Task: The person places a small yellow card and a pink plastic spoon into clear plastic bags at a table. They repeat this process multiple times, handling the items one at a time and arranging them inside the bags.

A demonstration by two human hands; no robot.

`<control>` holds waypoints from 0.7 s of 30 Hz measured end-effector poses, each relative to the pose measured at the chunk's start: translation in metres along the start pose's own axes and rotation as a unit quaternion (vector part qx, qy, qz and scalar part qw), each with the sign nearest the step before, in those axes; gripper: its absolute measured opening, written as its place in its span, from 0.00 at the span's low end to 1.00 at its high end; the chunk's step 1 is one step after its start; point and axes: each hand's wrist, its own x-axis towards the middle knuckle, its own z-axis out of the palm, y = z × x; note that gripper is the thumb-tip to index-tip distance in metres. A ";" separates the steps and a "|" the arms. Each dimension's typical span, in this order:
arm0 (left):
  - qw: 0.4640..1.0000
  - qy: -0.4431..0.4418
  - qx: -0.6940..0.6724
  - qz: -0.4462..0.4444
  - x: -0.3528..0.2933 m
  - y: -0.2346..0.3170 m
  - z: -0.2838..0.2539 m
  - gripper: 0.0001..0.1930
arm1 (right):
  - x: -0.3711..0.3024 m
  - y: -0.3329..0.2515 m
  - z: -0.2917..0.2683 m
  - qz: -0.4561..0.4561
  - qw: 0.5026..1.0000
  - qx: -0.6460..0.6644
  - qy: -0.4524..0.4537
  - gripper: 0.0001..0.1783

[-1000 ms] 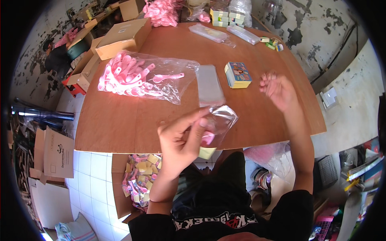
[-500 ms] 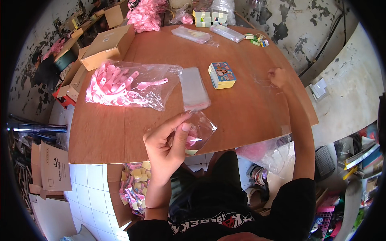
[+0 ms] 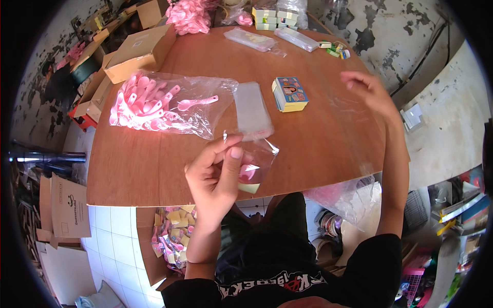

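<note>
On the wooden table (image 3: 154, 169), pink spoons (image 3: 149, 105), card stack (image 3: 290, 93).

In front of you, centre frame, a small clear packet (image 3: 254, 167) holds pink and yellow pieces. At centre left, a large clear bag of pink spoons (image 3: 154, 105) lies on the counter (image 3: 318, 149). A colourful yellow-edged box (image 3: 290, 94) sits upper centre. Brown cardboard boxes (image 3: 141, 51) stand at upper left.

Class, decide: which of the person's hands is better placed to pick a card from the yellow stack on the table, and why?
Probably the right hand: it hovers empty and open beside the card stack. The left hand is nearer the table's edge, its fingers pinching a small clear bag.
</note>
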 end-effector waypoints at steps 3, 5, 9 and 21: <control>0.997 0.016 -0.073 0.022 0.003 -0.007 0.011 0.07 | -0.034 -0.074 0.073 -0.167 0.977 0.072 -0.113 0.23; 0.995 0.016 -0.101 0.015 0.006 -0.011 0.021 0.07 | -0.052 -0.111 0.121 -0.183 0.968 0.109 -0.132 0.24; 0.998 -0.004 -0.029 0.047 0.009 -0.025 0.018 0.09 | -0.060 -0.130 0.169 -0.143 0.960 0.235 -0.055 0.17; 0.989 -0.135 -0.052 -0.041 0.009 -0.050 -0.002 0.27 | -0.048 -0.129 0.185 -0.180 0.939 0.293 0.022 0.10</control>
